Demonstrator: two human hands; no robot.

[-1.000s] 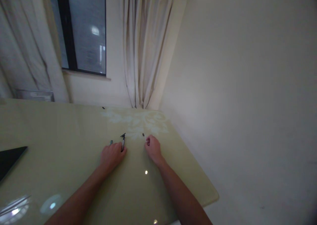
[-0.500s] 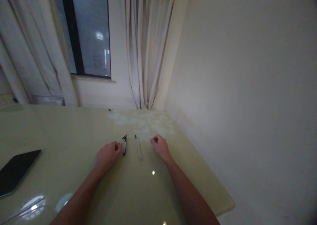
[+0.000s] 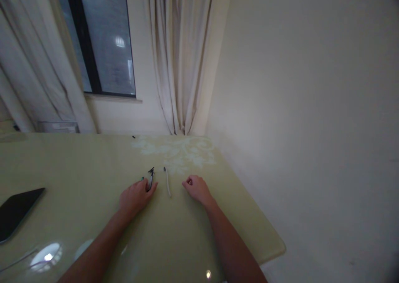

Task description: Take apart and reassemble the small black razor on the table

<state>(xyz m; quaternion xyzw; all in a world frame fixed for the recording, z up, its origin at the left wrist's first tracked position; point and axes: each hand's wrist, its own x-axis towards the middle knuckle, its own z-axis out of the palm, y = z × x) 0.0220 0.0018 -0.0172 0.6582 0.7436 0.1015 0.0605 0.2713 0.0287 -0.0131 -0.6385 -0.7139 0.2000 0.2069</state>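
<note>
My left hand (image 3: 136, 196) rests low over the table with its thumb and fingers closed about the lower handle of a dark razor (image 3: 151, 175). The razor's head points away from me, and the end of its handle is hidden by the hand. Just past the knuckles shows the tip of a small dark-green thing (image 3: 142, 178), mostly covered. To the right of the razor, a toothbrush (image 3: 168, 184) with a pale handle and dark bristles lies on the table. My right hand (image 3: 198, 188) is loosely curled at the toothbrush's right, apart from it, with nothing visible in the fingers.
A black flat panel (image 3: 19, 211) lies at the table's left, with a thin cable (image 3: 19, 260) below it. One small dark piece (image 3: 134, 137) sits near the far edge of the glossy table (image 3: 77, 162). A wall (image 3: 305, 129) runs along the right.
My left hand has moved right, so its thumb now lies on the far side of the razor's handle. My right hand has come slightly nearer. The view has shifted a little right.
</note>
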